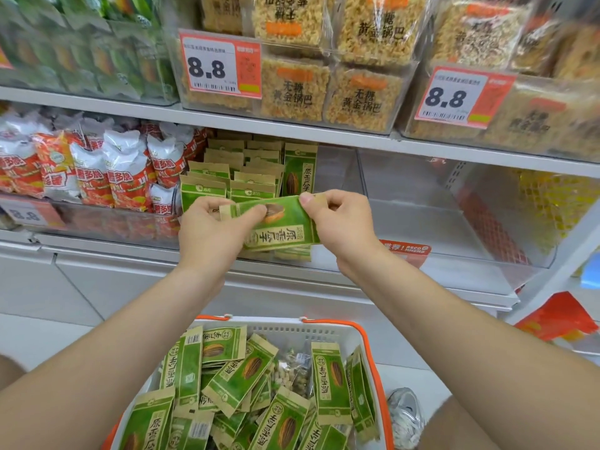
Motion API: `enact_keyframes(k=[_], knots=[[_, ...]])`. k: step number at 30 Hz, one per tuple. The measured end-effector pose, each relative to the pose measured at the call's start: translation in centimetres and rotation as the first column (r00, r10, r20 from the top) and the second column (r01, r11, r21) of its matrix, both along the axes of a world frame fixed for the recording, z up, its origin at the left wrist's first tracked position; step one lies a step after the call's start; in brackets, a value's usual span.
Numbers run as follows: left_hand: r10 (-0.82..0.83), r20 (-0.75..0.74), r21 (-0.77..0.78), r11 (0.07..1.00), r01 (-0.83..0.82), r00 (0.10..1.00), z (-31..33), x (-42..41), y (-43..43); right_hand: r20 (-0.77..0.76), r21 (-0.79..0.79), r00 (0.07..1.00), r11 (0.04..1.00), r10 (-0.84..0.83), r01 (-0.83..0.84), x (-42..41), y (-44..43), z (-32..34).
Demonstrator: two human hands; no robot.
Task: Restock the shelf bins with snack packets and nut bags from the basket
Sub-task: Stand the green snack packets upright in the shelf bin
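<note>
A green and tan seed packet (281, 227) lies sideways between both hands in front of the clear shelf bin (337, 177). My left hand (211, 228) pinches its left end. At its right end, my right hand (341, 219) grips the top corner. Behind them, the left part of the bin holds several rows of the same green packets (233, 177) standing upright. Below, a white basket with an orange rim (370, 339) is full of several more green packets (240, 378), with a clear bag of nuts (292, 371) among them.
Red and white snack bags (94, 170) fill the bin to the left. The clear bin (454, 203) to the right shows nothing inside. The upper shelf carries rice-crust packs (328, 89) and 8.8 price tags (220, 66). A white shoe (406, 414) is beside the basket.
</note>
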State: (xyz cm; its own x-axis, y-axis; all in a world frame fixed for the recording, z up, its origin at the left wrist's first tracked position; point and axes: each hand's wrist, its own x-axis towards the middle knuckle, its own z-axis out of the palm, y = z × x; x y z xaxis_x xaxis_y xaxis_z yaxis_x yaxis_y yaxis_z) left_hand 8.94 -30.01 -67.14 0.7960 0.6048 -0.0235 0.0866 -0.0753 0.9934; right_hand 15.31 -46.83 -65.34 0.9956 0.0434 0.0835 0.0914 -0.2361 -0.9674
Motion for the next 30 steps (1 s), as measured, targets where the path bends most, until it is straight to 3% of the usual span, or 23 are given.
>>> enact_keyframes(k=[1,3,5,7,9,12,14,16,20,24,28,30], knots=[[0.010,-0.042,0.206,0.979,-0.001,0.999,0.0,-0.1,-0.1,0.106,-0.160,0.994,0.987,0.008,0.009,0.2,-0.1,-0.1],[-0.036,-0.062,0.556,0.829,0.065,0.997,-0.1,-0.3,-0.6,0.272,-0.437,0.957,0.899,0.103,0.028,0.2,0.1,0.1],[-0.242,-0.047,0.610,0.762,0.220,0.969,0.1,-0.4,-1.2,0.360,-0.547,0.908,0.837,0.214,0.020,-0.6,0.7,0.2],[-0.389,-0.053,0.544,0.761,0.353,0.920,-0.2,-0.5,-1.2,0.402,-0.524,0.878,0.852,0.260,-0.013,-0.9,1.0,0.0],[-0.421,-0.039,0.431,0.811,0.395,0.906,-0.4,-0.2,-0.9,0.369,-0.391,0.907,0.919,0.205,-0.048,-0.4,0.9,-0.3],[-0.341,0.010,0.201,0.922,0.332,0.940,-0.4,0.0,-0.9,0.101,-0.048,0.990,0.994,0.099,-0.095,0.3,0.6,0.1],[-0.246,0.024,0.097,0.965,0.242,0.969,-0.3,0.2,-1.0,-0.054,0.037,0.986,0.987,0.159,-0.157,0.4,0.5,0.2],[-0.211,0.014,-0.027,0.977,0.211,0.977,0.0,0.2,-1.2,-0.062,0.010,0.986,0.988,0.154,-0.153,0.4,0.9,-0.2],[-0.339,0.025,-0.301,0.895,0.331,0.940,0.7,0.0,-1.5,0.163,-0.183,0.976,0.976,0.146,-0.116,0.7,1.2,-0.1],[-0.385,0.001,-0.372,0.857,0.358,0.923,1.2,0.1,-1.4,0.309,-0.373,0.926,0.923,0.216,-0.091,0.3,1.0,0.5],[-0.323,-0.001,-0.316,0.898,0.306,0.947,1.1,0.1,-1.7,0.156,-0.329,0.959,0.928,0.236,-0.174,0.6,1.0,-0.1],[-0.316,0.005,-0.328,0.895,0.301,0.949,1.2,0.1,-1.7,-0.012,-0.169,0.970,0.955,0.244,-0.242,0.7,1.2,-0.1]])
